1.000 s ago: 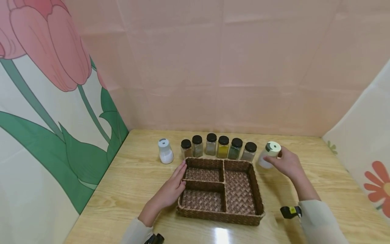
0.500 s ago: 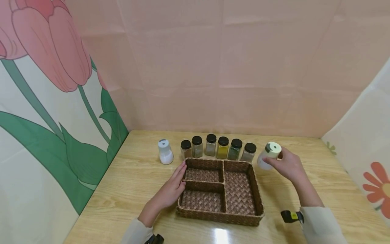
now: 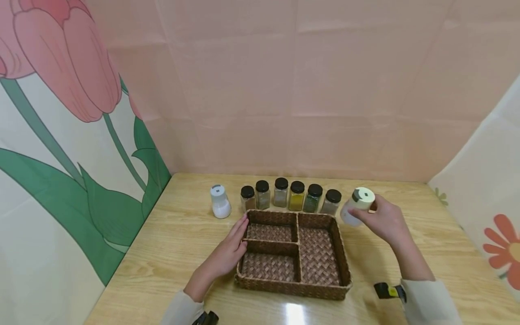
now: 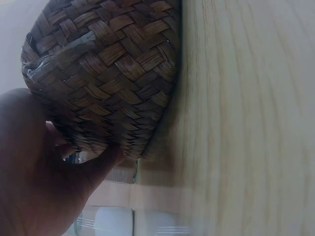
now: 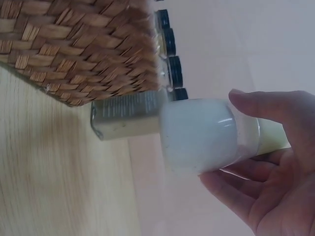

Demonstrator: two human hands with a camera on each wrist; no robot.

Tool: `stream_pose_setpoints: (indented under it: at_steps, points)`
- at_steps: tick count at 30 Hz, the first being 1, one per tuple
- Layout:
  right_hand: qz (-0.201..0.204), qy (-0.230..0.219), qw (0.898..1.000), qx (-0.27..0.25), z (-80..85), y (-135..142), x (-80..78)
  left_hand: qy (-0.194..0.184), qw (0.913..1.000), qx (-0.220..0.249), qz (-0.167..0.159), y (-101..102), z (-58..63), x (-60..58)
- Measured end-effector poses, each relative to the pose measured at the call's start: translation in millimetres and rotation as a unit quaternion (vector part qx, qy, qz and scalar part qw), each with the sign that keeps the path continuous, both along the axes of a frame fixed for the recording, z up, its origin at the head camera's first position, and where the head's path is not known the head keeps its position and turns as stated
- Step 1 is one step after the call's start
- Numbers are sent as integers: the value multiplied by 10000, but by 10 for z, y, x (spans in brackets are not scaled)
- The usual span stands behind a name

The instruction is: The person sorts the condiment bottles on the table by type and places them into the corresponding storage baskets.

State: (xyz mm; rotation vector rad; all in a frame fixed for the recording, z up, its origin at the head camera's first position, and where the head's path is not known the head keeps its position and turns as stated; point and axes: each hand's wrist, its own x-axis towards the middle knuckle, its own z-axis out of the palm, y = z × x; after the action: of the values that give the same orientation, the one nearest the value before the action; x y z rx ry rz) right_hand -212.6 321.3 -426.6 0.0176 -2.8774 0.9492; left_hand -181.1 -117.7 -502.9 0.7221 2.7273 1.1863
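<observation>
- White round plastic shaker with pale-green cap (image 3: 352, 215) is just right of the brown woven three-part basket (image 3: 292, 290), tilted, seemingly lifted; right hand (image 3: 383, 220) pinches it; left hand (image 3: 225, 253) touches the basket's left side, fingers rather straight;
- I judge the work early: shaker picked up, not yet set down; six black-lidded glass jars (image 3: 296, 198) and white blue-capped shaker (image 3: 220, 202) stand outside the basket;
- no brand is readable; one jar bears printed lines (image 5: 130, 105), too blurred.

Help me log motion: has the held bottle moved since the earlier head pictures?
Yes, slightly: in the head view the held bottle has shifted left at its base, toward the rightmost black-lidded jar.
</observation>
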Motion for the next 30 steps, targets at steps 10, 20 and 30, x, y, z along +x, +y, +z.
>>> stream_pose_setpoints:
  at_steps: [10, 20, 30]
  points:
    - [41, 50, 10000, 27, 134, -134, 116, 5, 10000, 55, 4, 4, 6, -3]
    - [120, 62, 9999, 10, 194, -248, 195, -6, 10000, 41, 9, -1, 9, -5]
    - [249, 156, 9996, -24, 217, -369, 251, -34, 10000, 42, -36, -1, 6, -8]
